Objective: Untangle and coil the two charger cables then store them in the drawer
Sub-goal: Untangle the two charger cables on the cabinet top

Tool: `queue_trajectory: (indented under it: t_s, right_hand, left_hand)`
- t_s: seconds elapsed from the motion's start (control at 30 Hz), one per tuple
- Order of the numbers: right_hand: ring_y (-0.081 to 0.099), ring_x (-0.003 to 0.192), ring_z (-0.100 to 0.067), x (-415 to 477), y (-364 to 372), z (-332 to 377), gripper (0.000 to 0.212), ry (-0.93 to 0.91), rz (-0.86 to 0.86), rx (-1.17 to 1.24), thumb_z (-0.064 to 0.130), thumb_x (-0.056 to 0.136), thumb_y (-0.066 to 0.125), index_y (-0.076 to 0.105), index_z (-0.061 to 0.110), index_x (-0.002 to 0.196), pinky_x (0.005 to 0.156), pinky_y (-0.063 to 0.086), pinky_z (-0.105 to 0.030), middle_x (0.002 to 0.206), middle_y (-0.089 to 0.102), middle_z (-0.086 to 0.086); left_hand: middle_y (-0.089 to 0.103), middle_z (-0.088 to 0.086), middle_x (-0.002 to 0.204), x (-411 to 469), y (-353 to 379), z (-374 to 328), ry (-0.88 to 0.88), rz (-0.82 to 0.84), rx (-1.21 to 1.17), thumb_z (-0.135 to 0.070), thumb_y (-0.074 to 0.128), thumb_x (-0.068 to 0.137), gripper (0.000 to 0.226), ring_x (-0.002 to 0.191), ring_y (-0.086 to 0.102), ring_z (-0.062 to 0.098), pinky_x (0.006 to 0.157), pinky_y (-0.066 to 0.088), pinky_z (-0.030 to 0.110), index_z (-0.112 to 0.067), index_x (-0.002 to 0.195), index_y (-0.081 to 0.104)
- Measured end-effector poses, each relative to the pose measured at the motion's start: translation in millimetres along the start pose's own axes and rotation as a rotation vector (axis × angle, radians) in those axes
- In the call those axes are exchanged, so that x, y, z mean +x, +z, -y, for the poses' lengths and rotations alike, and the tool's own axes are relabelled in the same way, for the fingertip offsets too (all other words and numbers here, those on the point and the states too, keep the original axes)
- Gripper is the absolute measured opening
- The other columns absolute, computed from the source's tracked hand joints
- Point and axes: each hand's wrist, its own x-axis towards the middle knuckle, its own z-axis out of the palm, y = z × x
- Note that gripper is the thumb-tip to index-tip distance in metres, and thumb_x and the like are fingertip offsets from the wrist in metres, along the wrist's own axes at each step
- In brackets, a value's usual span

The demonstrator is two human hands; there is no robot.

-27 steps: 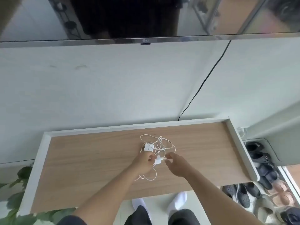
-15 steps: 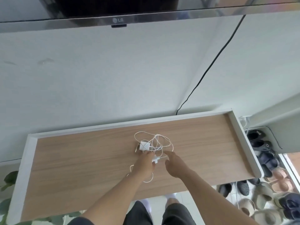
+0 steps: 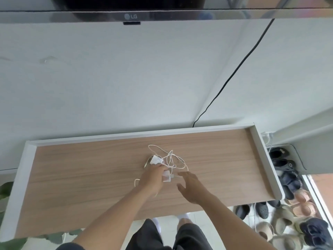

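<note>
Two white charger cables [image 3: 170, 158] lie tangled in a loose heap in the middle of the wooden shelf top [image 3: 90, 168]. One white plug [image 3: 155, 160] rests at the heap's left edge. My left hand [image 3: 152, 178] is closed around the second white plug [image 3: 166, 175], with a loop of cable trailing out to its left. My right hand [image 3: 191, 186] hovers just right of that plug, fingers spread, holding nothing. No drawer is in sight.
The shelf has a raised white rim [image 3: 264, 159] at the back and both ends. A television [image 3: 131, 8] hangs on the wall above, with a black cord [image 3: 234, 73] running down behind the shelf. Several shoes [image 3: 288, 177] sit on the floor at right, and a plant [image 3: 7, 192] stands at left.
My left hand has closed on the near plug. My right hand let go of the cable, drew back slightly and opened its fingers. The camera tilted down a little.
</note>
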Motion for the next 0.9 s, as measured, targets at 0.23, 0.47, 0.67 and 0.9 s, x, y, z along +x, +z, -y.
queue_trajectory:
  t_s: [0.23,0.47,0.67,0.9]
  right_hand:
    - [0.063,0.115,-0.014,-26,-32,26,0.037,-0.085,-0.307,0.113,0.056,0.106,0.051,0.073,0.027,0.114,0.099,0.049,-0.036,0.117,0.074,0.010]
    - [0.070,0.072,-0.003,-59,-80,89,0.040,-0.180,-0.339,0.499,0.050,0.109,0.062,0.073,0.020,0.084,0.070,0.050,-0.022,0.081,0.082,0.007]
    - [0.068,0.064,-0.015,-67,-95,122,0.039,-0.264,-0.322,0.501,0.054,0.106,0.065,0.076,0.023,0.085,0.066,0.051,-0.030,0.077,0.077,-0.006]
    - [0.061,0.058,-0.013,-58,-89,132,0.036,-0.261,-0.322,0.330,0.053,0.104,0.065,0.076,0.028,0.081,0.061,0.046,-0.031,0.072,0.072,-0.003]
  left_hand:
    - [0.075,-0.014,0.113,-34,-92,-3,0.065,-0.088,-0.363,-0.021,0.074,0.101,0.021,0.103,0.068,0.011,0.090,0.050,0.029,-0.025,0.122,0.075]
    - [0.080,0.002,0.122,-72,-156,-2,-0.015,-0.224,-0.882,-0.021,0.066,0.111,0.021,0.107,0.075,0.013,0.086,0.059,0.023,-0.020,0.131,0.073]
    - [0.078,0.013,0.127,-93,-193,-16,0.052,-0.305,-1.109,-0.022,0.063,0.112,0.022,0.108,0.071,0.016,0.091,0.060,0.035,-0.016,0.130,0.074]
    - [0.077,0.006,0.118,-129,-253,-41,0.274,-0.356,-1.544,-0.016,0.047,0.115,0.031,0.108,0.075,0.024,0.097,0.053,0.030,-0.001,0.134,0.066]
